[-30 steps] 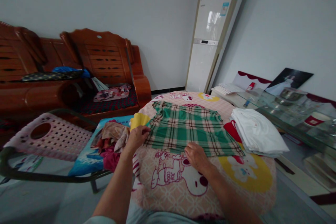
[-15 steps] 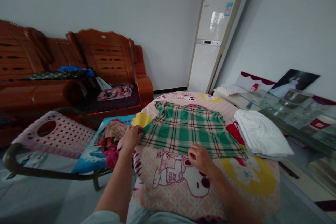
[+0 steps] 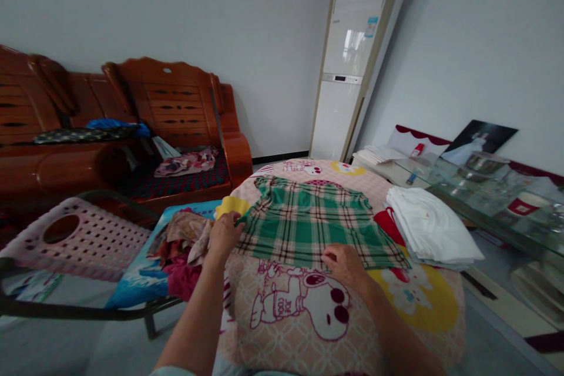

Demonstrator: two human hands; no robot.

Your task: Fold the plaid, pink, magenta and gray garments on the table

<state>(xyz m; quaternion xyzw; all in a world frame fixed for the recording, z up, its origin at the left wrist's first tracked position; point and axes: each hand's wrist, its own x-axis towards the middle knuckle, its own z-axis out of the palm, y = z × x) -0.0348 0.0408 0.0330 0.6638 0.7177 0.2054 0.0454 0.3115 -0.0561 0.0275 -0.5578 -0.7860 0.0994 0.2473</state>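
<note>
A green plaid garment lies spread on a round table with a pink patterned cloth. My left hand pinches the garment's left corner, its fingers pressed together. At the garment's near edge, right of its middle, is my right hand, with its fingers curled together on the fabric; what they hold, if anything, is too small to tell. A folded white stack rests on the table's right side, with a red cloth partly under it. Something yellow lies beyond my left hand.
A chair at left bears a blue cushion and crumpled clothes. Behind stands a wooden sofa with cloths on it. A glass shelf with glassware is at right; a tall white air conditioner stands in the corner.
The view has shifted slightly, so the room sits a little lower and further left. My right hand has moved slightly right along the garment's near edge. My left hand stays at the left corner.
</note>
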